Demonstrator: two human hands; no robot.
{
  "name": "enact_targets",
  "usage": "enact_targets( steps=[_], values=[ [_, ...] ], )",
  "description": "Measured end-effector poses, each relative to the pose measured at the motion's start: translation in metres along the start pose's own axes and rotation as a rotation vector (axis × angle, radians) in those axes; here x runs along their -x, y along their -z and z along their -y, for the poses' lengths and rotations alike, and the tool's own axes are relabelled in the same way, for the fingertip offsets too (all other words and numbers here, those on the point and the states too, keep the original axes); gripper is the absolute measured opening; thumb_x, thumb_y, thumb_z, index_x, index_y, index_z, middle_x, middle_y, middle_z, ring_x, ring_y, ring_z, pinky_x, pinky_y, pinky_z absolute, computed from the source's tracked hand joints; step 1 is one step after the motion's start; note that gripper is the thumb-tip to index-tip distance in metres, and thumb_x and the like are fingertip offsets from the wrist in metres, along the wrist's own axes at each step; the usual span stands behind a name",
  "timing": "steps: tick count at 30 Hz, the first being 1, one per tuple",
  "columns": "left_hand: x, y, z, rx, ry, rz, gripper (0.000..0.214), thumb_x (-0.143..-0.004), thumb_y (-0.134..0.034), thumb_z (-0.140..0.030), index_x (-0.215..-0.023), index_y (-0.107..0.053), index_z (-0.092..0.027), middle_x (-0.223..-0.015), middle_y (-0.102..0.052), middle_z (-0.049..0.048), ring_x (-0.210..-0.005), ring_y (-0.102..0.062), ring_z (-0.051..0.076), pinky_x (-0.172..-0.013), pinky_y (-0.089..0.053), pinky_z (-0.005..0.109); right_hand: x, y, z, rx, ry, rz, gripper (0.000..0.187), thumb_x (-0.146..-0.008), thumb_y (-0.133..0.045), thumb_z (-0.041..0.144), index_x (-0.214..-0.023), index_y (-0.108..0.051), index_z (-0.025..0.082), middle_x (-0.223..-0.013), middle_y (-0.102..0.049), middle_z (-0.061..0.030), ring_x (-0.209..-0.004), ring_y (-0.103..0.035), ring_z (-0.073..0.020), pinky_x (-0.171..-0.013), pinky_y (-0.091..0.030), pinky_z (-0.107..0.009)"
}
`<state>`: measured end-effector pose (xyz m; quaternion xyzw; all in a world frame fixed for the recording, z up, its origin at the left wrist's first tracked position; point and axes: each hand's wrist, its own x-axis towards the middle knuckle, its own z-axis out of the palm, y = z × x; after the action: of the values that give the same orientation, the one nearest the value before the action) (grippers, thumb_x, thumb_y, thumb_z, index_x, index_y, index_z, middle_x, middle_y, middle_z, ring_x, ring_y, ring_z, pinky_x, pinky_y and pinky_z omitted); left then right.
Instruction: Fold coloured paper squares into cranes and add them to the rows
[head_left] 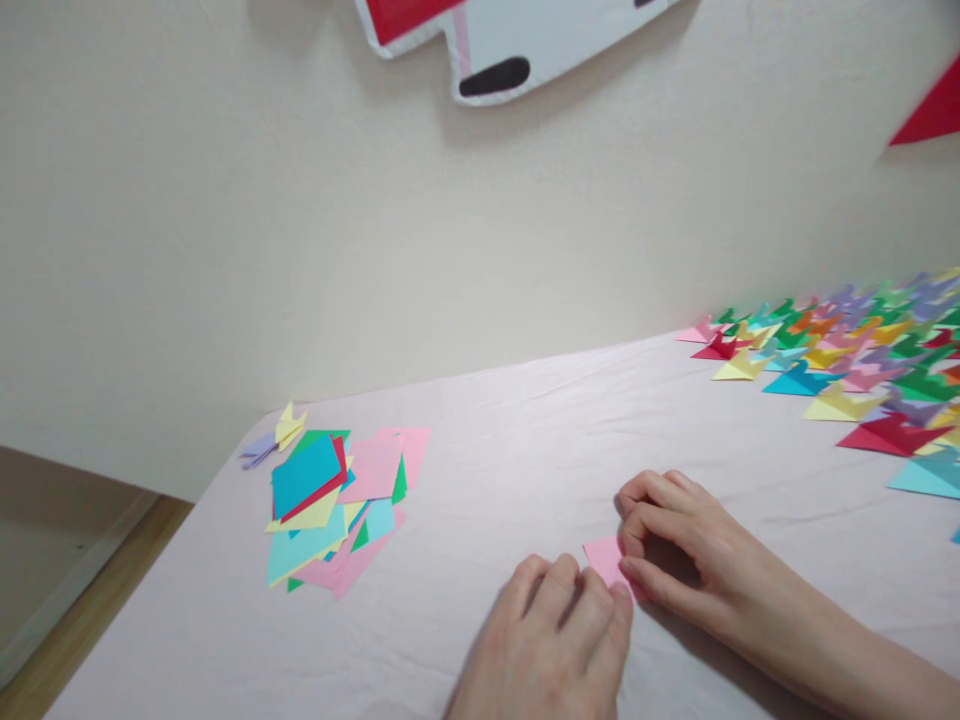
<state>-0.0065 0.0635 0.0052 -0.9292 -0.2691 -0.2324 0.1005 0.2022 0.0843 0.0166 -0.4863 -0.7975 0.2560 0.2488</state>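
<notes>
A small piece of pink origami paper (pixel 602 558) lies on the pale cloth-covered table, partly hidden by both hands. My left hand (pixel 551 635) rests over its near edge with the fingers curled down; the fingertips are out of sight. At the paper's right side is my right hand (pixel 675 545), thumb and fingers bent together on the edge. How far the paper is folded cannot be made out beneath the fingers.
Loose coloured paper squares (pixel 307 478) lie piled at the left, with a folded yellow piece (pixel 289 426) and a purple piece (pixel 259 450) behind them. Rows of folded paper cranes (pixel 844 400) stand at the right. A wall (pixel 465 250) borders the table's back.
</notes>
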Motion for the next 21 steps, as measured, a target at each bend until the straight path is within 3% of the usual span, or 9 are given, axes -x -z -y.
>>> enact_targets(
  steps=[5,10,21],
  values=[
    [0.0013,-0.0017,-0.0022,-0.045,0.004,0.04,0.027,-0.096,-0.043,-0.019,-0.112,-0.063,-0.013,-0.102,-0.062,0.0065,-0.098,-0.051,0.022,-0.083,-0.04,0.036,0.0031,-0.0012,-0.0014,-0.004,-0.028,-0.006,0.006,-0.085,-0.054,0.018,-0.087,-0.054,0.023,-0.092,-0.059,-0.0054,-0.086,-0.051,-0.023,-0.075,-0.046,-0.039],
    [0.0007,-0.0033,-0.0029,-0.033,0.024,0.009,0.027,-0.097,-0.042,-0.019,-0.109,-0.064,-0.013,-0.1,-0.062,0.0064,-0.099,-0.052,0.023,-0.085,-0.039,0.036,0.0041,-0.0032,0.0,0.027,-0.056,-0.008,0.018,-0.078,-0.056,0.011,-0.091,-0.051,0.022,-0.096,-0.058,-0.0052,-0.089,-0.05,-0.0233,-0.078,-0.044,-0.04],
    [0.0083,-0.009,-0.0085,-0.08,0.031,-0.081,0.026,-0.095,-0.041,-0.014,-0.098,-0.067,-0.014,-0.102,-0.068,0.0066,-0.101,-0.058,0.022,-0.088,-0.041,0.033,0.0028,0.0023,0.0001,-0.07,-0.108,0.033,0.025,-0.076,-0.049,0.004,-0.092,-0.048,0.023,-0.096,-0.056,-0.0041,-0.091,-0.048,-0.0233,-0.08,-0.041,-0.04]
  ],
)
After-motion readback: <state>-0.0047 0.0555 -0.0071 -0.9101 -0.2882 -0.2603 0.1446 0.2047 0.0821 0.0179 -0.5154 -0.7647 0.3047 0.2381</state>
